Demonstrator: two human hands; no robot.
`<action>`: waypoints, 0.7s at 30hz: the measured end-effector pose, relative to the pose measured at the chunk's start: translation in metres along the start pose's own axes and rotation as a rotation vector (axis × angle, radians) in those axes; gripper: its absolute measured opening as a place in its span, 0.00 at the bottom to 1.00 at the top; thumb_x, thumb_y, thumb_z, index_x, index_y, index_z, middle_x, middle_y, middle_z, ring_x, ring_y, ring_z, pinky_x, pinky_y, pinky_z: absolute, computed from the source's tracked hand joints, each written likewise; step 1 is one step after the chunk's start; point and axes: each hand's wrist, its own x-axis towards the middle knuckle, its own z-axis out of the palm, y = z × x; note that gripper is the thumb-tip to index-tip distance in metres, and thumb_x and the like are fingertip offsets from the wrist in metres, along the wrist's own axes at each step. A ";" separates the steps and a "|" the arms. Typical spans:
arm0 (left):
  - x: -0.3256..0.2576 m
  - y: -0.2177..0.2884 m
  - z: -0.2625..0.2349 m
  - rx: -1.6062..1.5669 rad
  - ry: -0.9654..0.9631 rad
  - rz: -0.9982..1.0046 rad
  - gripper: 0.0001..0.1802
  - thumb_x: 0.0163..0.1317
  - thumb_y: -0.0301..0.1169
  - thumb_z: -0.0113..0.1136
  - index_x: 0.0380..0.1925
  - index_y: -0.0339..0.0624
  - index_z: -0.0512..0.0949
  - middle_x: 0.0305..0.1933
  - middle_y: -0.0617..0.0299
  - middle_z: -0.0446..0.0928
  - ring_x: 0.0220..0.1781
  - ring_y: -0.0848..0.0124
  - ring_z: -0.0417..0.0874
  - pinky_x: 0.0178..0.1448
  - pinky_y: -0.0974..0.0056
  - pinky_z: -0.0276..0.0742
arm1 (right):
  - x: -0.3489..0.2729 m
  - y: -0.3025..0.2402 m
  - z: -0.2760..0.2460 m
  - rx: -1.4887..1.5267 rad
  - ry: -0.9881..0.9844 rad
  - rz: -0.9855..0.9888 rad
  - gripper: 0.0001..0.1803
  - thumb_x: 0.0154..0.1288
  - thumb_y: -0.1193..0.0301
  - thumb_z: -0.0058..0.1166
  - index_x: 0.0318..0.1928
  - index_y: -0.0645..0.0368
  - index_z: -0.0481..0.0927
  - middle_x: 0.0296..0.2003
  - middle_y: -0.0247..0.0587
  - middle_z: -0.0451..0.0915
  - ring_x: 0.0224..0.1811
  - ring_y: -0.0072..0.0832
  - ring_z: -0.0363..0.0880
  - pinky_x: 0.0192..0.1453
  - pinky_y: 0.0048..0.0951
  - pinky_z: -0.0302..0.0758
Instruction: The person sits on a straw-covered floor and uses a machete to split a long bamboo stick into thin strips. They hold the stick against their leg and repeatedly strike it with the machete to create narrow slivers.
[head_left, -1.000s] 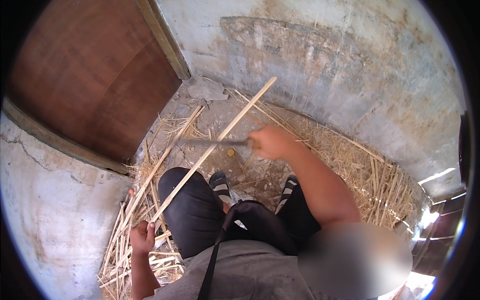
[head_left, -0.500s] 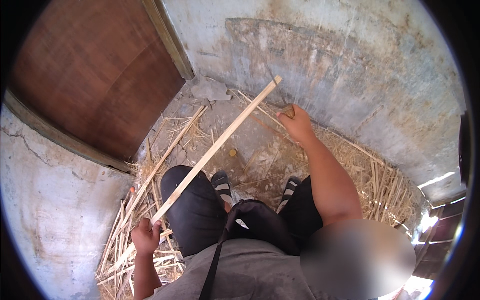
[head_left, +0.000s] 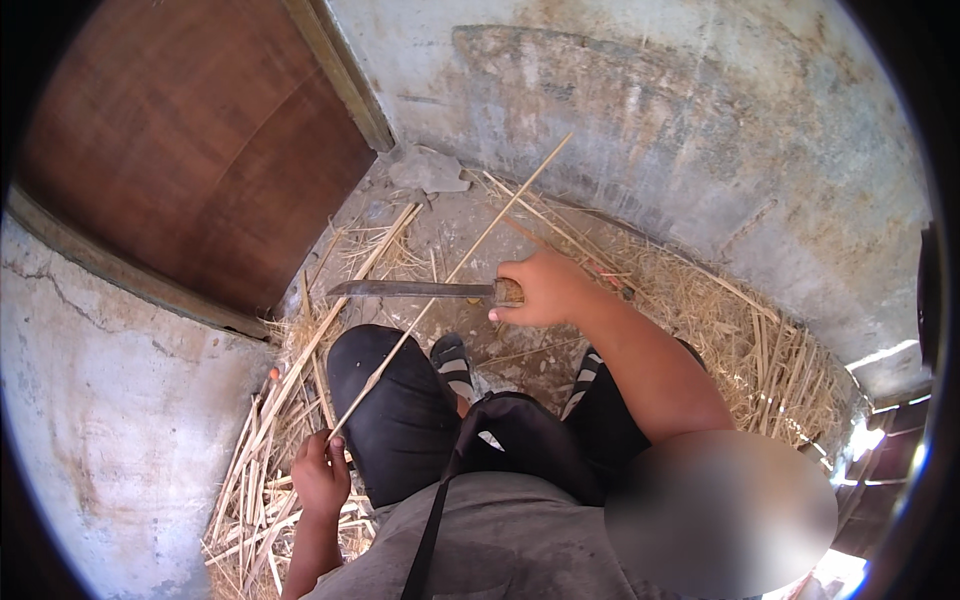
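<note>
My left hand (head_left: 320, 472) pinches the lower end of a long, pale bamboo strip (head_left: 480, 246). The strip slants up and away to the right over my left knee, with its narrow edge facing me. My right hand (head_left: 543, 288) is closed round the wooden handle of a long knife (head_left: 400, 289). Its dark blade points left and crosses the strip near the strip's middle. Whether blade and strip touch, I cannot tell.
Split strips (head_left: 262, 450) lie heaped on my left, and shavings with more strips (head_left: 770, 360) along the right wall. A brown door panel (head_left: 190, 150) stands at far left. A flat stone (head_left: 428, 170) lies by the far wall (head_left: 650, 130). My sandalled feet (head_left: 452, 362) are on the floor.
My right hand has come left and nearer, and the knife has swung from pointing away to pointing left across the strip. My left hand has turned the strip from its broad face to its edge.
</note>
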 end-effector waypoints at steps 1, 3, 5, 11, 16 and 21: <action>0.000 -0.003 0.001 -0.024 -0.021 0.002 0.11 0.73 0.34 0.57 0.42 0.35 0.79 0.35 0.42 0.81 0.34 0.43 0.83 0.38 0.44 0.76 | -0.001 0.000 -0.001 0.024 0.019 -0.023 0.29 0.56 0.46 0.68 0.49 0.55 0.84 0.35 0.54 0.85 0.41 0.53 0.86 0.46 0.49 0.80; -0.001 -0.009 0.005 -0.054 -0.069 -0.004 0.13 0.76 0.35 0.54 0.43 0.35 0.78 0.36 0.42 0.80 0.36 0.41 0.82 0.39 0.43 0.75 | -0.002 0.008 0.000 0.066 0.026 -0.016 0.31 0.56 0.44 0.69 0.49 0.55 0.84 0.34 0.55 0.85 0.41 0.52 0.86 0.46 0.49 0.80; -0.001 -0.013 0.009 -0.062 -0.118 -0.025 0.15 0.77 0.37 0.51 0.43 0.36 0.77 0.37 0.42 0.80 0.38 0.39 0.81 0.40 0.41 0.74 | 0.006 0.026 0.000 0.102 0.003 0.036 0.31 0.55 0.44 0.69 0.48 0.56 0.85 0.34 0.55 0.85 0.41 0.52 0.86 0.45 0.48 0.80; 0.003 -0.009 0.005 0.072 -0.177 -0.076 0.14 0.77 0.39 0.52 0.42 0.38 0.76 0.36 0.42 0.80 0.37 0.38 0.81 0.39 0.39 0.74 | 0.001 0.013 0.003 0.067 0.027 0.007 0.25 0.57 0.50 0.69 0.46 0.55 0.85 0.34 0.51 0.85 0.41 0.51 0.85 0.46 0.50 0.79; 0.006 -0.011 0.007 0.146 -0.097 -0.013 0.14 0.76 0.40 0.52 0.40 0.40 0.77 0.34 0.44 0.80 0.34 0.40 0.81 0.37 0.40 0.75 | 0.009 -0.005 0.019 0.039 -0.142 -0.044 0.22 0.57 0.55 0.68 0.47 0.55 0.85 0.37 0.52 0.86 0.43 0.51 0.85 0.48 0.50 0.79; 0.004 -0.024 0.021 0.182 -0.120 -0.092 0.12 0.76 0.39 0.53 0.39 0.42 0.77 0.31 0.45 0.79 0.32 0.41 0.81 0.34 0.41 0.74 | 0.024 0.038 0.021 0.287 -0.026 0.079 0.23 0.57 0.57 0.67 0.49 0.58 0.85 0.40 0.54 0.86 0.46 0.53 0.85 0.52 0.49 0.79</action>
